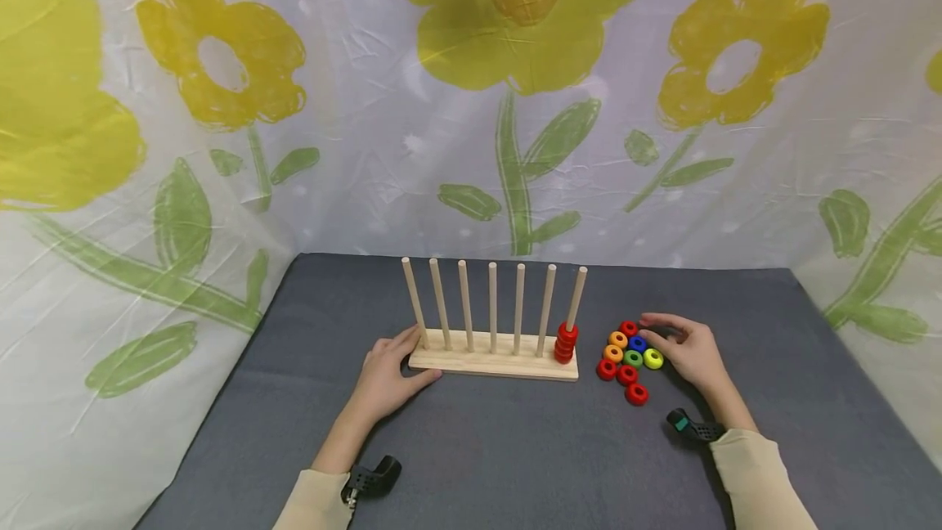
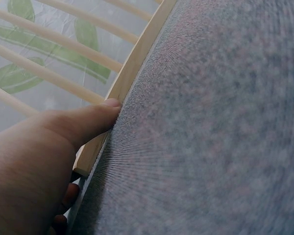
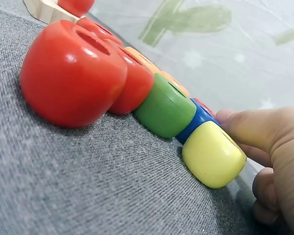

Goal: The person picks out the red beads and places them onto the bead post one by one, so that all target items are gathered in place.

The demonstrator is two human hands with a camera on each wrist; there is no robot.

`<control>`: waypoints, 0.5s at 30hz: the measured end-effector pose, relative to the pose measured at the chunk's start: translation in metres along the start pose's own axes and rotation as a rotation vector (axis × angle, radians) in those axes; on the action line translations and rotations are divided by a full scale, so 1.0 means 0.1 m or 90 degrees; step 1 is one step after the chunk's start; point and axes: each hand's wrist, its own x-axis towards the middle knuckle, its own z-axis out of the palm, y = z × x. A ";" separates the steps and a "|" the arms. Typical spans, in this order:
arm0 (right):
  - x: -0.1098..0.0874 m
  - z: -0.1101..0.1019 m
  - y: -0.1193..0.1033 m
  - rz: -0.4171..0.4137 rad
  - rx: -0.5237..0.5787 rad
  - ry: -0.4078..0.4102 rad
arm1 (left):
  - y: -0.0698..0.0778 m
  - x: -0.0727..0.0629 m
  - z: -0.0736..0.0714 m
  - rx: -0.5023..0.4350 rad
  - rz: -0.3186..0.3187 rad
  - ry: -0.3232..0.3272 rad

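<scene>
My left hand (image 1: 390, 370) grips the left end of a wooden stand (image 1: 478, 364), thumb along its front edge, fingers behind. My right hand (image 1: 690, 350) reaches in well to the right of the stand, thumb and forefinger narrowly parted beside the farthest loose red ring (image 1: 629, 329); whether they pinch it, I cannot tell.

The stand carries seven upright pegs (image 1: 493, 305). Its rightmost peg holds a stack of red rings (image 1: 565, 348), too blended to count. Nine loose rings lie clustered right of the stand: four red, two orange (image 1: 613, 356), one green (image 1: 633, 361), one blue (image 1: 637, 343), one yellow (image 1: 652, 360).

In the right wrist view, the stand is cut off and the blue ring hides most of the farthest red one.
</scene>
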 end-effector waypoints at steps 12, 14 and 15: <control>-0.02 0.01 0.00 -0.006 -0.021 -0.012 | -0.02 0.00 0.02 0.007 -0.004 -0.006; -0.01 0.01 -0.01 0.000 -0.025 -0.012 | -0.02 0.00 0.02 0.009 0.002 -0.004; 0.00 0.01 -0.02 0.002 -0.027 -0.014 | -0.03 0.01 0.02 0.011 0.004 -0.002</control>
